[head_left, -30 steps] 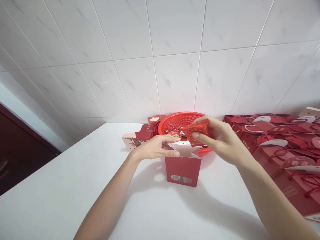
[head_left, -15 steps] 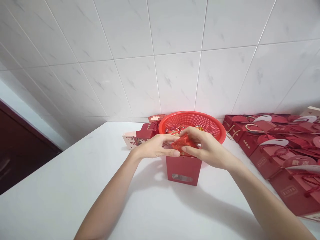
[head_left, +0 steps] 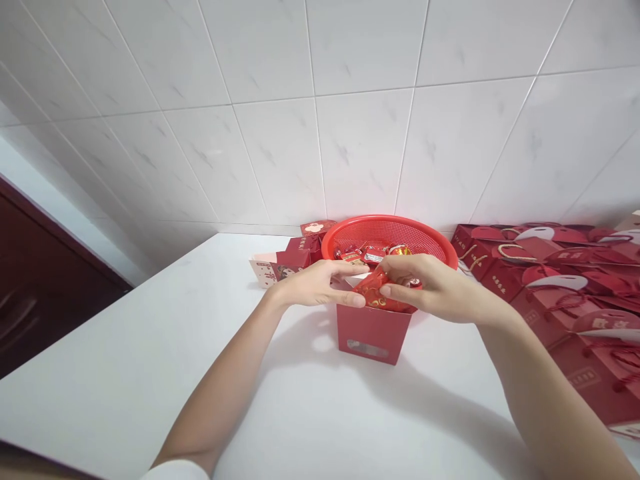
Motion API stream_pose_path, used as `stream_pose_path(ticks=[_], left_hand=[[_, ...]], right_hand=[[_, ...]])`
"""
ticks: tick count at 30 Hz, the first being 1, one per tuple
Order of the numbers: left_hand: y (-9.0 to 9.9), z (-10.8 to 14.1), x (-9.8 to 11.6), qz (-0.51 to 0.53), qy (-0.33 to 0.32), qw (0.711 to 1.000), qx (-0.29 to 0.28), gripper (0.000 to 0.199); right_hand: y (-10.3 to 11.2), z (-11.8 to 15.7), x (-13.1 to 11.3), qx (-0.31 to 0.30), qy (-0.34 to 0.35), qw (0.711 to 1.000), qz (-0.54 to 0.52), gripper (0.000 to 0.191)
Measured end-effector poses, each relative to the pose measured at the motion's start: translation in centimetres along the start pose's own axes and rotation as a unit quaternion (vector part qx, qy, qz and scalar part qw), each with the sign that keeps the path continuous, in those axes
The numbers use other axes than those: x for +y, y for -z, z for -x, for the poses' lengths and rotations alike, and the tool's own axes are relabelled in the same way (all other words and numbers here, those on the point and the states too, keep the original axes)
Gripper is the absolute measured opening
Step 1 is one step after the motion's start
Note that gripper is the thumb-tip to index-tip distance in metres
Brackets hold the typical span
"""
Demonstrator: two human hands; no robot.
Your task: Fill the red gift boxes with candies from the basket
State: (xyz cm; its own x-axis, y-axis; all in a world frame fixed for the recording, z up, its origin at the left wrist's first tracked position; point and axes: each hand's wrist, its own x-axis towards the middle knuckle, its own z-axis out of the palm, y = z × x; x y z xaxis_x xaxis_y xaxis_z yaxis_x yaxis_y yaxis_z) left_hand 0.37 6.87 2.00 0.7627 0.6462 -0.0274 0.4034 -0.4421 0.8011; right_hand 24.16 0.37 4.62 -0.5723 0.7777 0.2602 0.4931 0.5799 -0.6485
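A red paper gift box (head_left: 371,333) with a clear window low on its front stands upright on the white table, its top open. My left hand (head_left: 317,283) holds the box at its upper left, thumb along the front rim and fingers along the back. My right hand (head_left: 433,287) pinches a shiny red packet (head_left: 375,290) with gold marks between thumb and fingers, in the box's mouth. How deep the packet sits is hidden. Behind the box stands a red plastic basket (head_left: 390,225) holding several wrapped sweets (head_left: 374,254).
Rows of dark red gift boxes (head_left: 560,303) with cord handles fill the right side. Left of the basket are a few more red boxes (head_left: 295,259) and a cream printed card panel (head_left: 263,269). A tiled wall (head_left: 365,153) rises behind the white table (head_left: 165,333).
The red packet sits lower in the box's mouth, with my right hand still on it. My left hand stays at the rim. The view has shifted slightly.
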Motion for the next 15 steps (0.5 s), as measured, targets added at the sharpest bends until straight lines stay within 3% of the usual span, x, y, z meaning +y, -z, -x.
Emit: stream_pose_path(ticks=[10,15], left_hand=[[-0.3,-0.1,-0.4,0.009,0.021,1.000,0.015,0.074],[-0.5,0.0,0.3,0.021,0.029,0.999,0.008,0.076]], right_hand=[[-0.3,0.3,-1.5,0.001,-0.078,0.989,0.123,0.013],[-0.6,0.3,-1.6,-0.030,-0.132,0.979,0.156,0.014]])
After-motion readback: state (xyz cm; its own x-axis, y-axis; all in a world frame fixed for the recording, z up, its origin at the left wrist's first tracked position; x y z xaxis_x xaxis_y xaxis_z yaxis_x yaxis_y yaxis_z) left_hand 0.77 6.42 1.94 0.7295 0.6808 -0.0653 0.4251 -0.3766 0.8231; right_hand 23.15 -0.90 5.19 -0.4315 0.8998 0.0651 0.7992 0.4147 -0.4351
